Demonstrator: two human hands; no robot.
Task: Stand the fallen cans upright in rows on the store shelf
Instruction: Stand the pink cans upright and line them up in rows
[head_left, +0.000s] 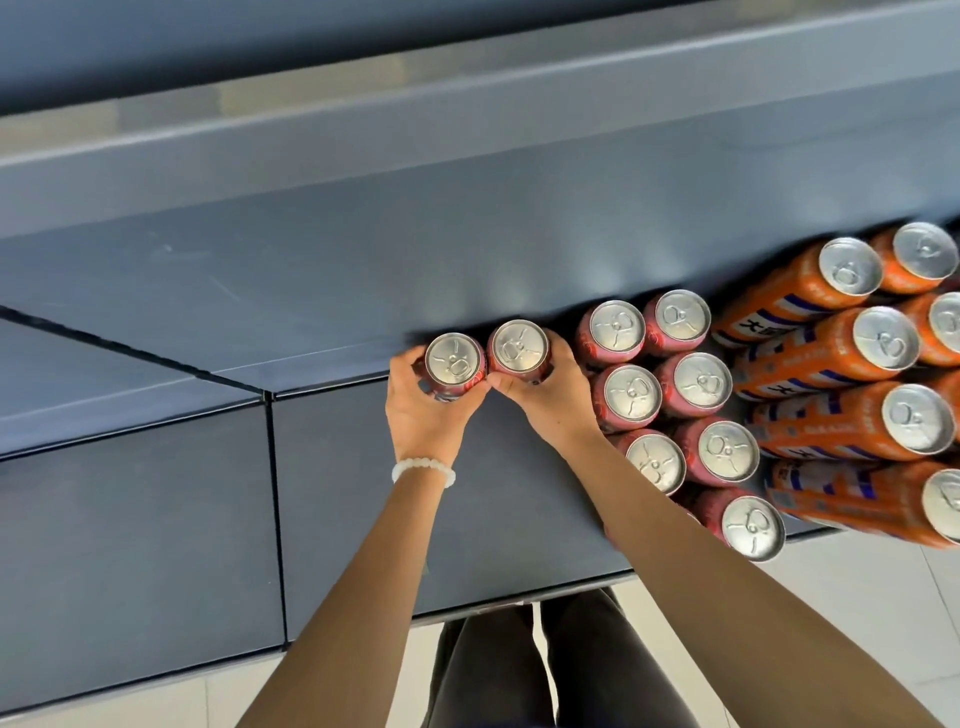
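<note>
Head view looks down on a dark grey metal store shelf (156, 545); the left hand (423, 410) grips one upright red aluminium can (454, 364), the right hand (550, 397) grips a second red can (519, 347) touching it, both near the shelf's back edge; upright red cans in two rows (675, 410) stand just beside them; tall orange cans (857, 384) fill the shelf's right end.

- Left hand (428, 415) grips an upright red can (455, 362) at the back of the shelf (363, 493).
- Right hand (550, 397) grips a second can (519, 347), touching the first.
- To their right, red cans (698, 383) stand in two rows.
- Beyond them stand taller orange cans (831, 358).
- White bracelet (423, 470) on the left wrist.
</note>
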